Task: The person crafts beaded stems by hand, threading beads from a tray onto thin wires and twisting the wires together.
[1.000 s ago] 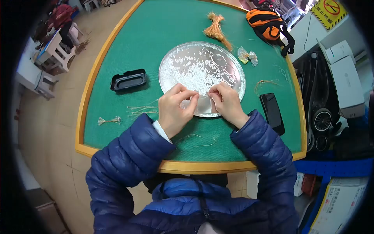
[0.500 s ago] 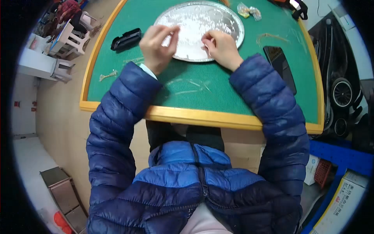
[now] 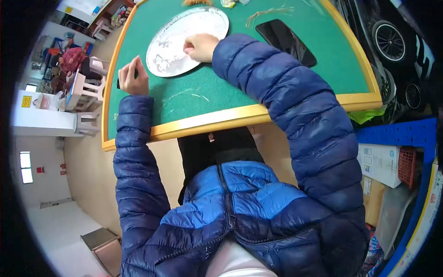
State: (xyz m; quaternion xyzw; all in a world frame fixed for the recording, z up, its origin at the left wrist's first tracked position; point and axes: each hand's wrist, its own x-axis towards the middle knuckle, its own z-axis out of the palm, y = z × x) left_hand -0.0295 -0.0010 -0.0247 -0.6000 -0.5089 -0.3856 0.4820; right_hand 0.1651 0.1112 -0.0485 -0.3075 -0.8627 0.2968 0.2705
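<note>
A round silvery tray with many small white pieces scattered on it lies on the green table top. My right hand is over the tray's lower right part, fingers curled together in a pinch. To the left of the tray, my left hand is raised with its fingertips pressed together. Anything held in either pinch is too small or hidden to make out. A black case lies behind my left hand, mostly covered by it. Thin clear strands lie on the table in front of the tray.
A black phone lies right of the tray, below thin straw-coloured strands. A raised yellow wooden rim edges the table. A wheeled black object and blue shelving stand at right. Another person sits far left.
The view has turned, shifting the table's contents leftward. My left hand has moved off the tray's edge to its left, by the black case. My right hand has come further in over the tray.
</note>
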